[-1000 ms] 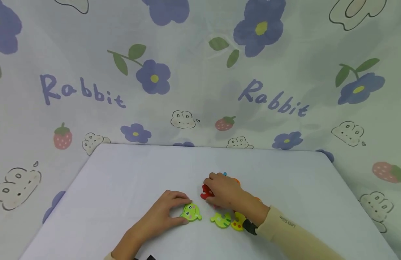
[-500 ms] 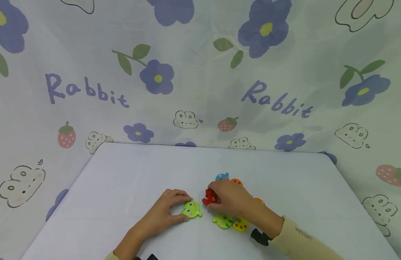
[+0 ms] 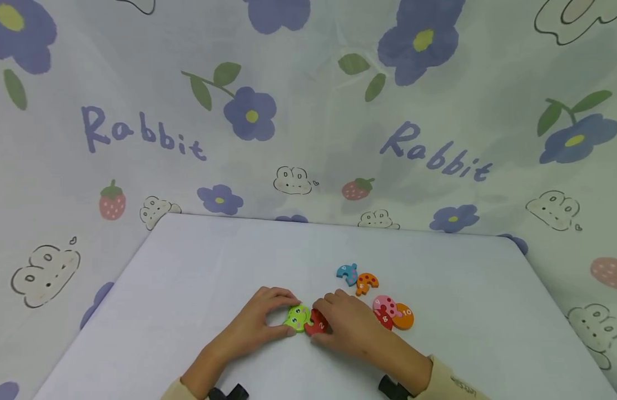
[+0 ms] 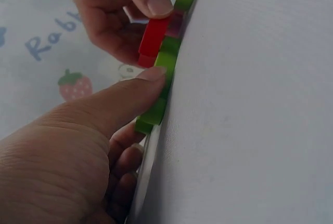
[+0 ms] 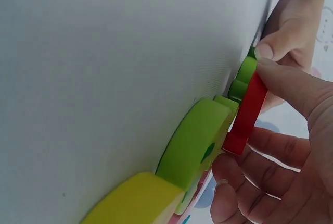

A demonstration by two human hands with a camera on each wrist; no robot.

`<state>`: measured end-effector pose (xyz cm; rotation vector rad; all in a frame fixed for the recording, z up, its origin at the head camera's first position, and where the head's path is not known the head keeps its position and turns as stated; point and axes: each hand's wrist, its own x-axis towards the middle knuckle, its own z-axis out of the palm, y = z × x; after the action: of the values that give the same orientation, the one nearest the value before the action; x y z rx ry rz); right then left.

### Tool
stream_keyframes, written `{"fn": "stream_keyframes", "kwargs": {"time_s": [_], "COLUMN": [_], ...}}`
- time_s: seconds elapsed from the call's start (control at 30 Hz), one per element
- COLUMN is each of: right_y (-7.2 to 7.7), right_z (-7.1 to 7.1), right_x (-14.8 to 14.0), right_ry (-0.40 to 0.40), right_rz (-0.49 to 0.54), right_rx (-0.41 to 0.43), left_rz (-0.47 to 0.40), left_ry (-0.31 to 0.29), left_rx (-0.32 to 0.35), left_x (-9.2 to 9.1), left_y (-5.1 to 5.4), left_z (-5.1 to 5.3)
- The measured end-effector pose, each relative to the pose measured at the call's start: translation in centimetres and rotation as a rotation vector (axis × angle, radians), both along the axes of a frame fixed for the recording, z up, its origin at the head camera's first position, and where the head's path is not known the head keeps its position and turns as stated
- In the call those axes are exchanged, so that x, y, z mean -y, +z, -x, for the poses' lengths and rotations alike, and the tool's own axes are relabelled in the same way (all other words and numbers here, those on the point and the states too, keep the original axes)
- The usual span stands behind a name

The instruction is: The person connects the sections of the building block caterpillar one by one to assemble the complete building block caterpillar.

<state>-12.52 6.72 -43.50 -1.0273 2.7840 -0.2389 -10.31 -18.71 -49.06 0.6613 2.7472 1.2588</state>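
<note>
On the white table, my left hand [image 3: 248, 328] grips the green smiling-face piece [image 3: 296, 318] between thumb and fingers. My right hand [image 3: 353, 328] pinches the red piece marked 2 [image 3: 316, 323], which meets the face's right side. In the right wrist view the red piece [image 5: 250, 110] is tilted between thumb and fingers, over the green pieces' edges. A light green piece [image 5: 192, 140] and a yellow piece [image 5: 135, 203] lie near that hand; the head view hides both behind it. In the left wrist view my left thumb presses the green piece [image 4: 165, 67].
Behind my right hand lie a blue piece [image 3: 347, 273] and an orange spotted piece [image 3: 367, 282]. Right of it are a pink piece [image 3: 385, 305], a red piece marked 8 [image 3: 383, 319] and an orange piece marked 10 [image 3: 403, 316]. A patterned cloth hangs behind.
My right hand has carried the red piece left and nearer, up to the green face. My left hand keeps its grip. The blue, pink and orange pieces behind have come into fuller view.
</note>
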Motion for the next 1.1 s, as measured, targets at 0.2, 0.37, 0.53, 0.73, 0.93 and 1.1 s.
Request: {"fn": "stream_keyframes", "kwargs": {"time_s": [0.2, 0.37, 0.53, 0.73, 0.93, 1.1], "right_y": [0.05, 0.01, -0.11, -0.16, -0.08, -0.3], "right_z": [-0.29, -0.42, -0.49, -0.63, -0.53, -0.5], "right_x": [-0.23, -0.53, -0.47, -0.56, -0.8, -0.55], "right_ry": [0.009, 0.007, 0.012, -0.006, -0.005, 0.013], "right_rz": [-0.011, -0.011, -0.008, -0.027, -0.006, -0.004], "right_rx": [-0.02, -0.032, -0.044, -0.024, -0.018, -0.039], "left_rz": [0.004, 0.008, 0.005, -0.004, -0.013, -0.028], "left_ry": [-0.003, -0.006, 0.005, -0.009, -0.02, -0.028], "left_rx": [-0.019, -0.03, -0.032, -0.029, -0.048, -0.079], "left_x": [-0.19, -0.22, -0.09, -0.01, 0.14, 0.22], "left_y": [-0.04, -0.09, -0.07, -0.17, -0.05, -0.11], "left_z": [0.1, 0.18, 0.15, 0.14, 0.19, 0.02]}}
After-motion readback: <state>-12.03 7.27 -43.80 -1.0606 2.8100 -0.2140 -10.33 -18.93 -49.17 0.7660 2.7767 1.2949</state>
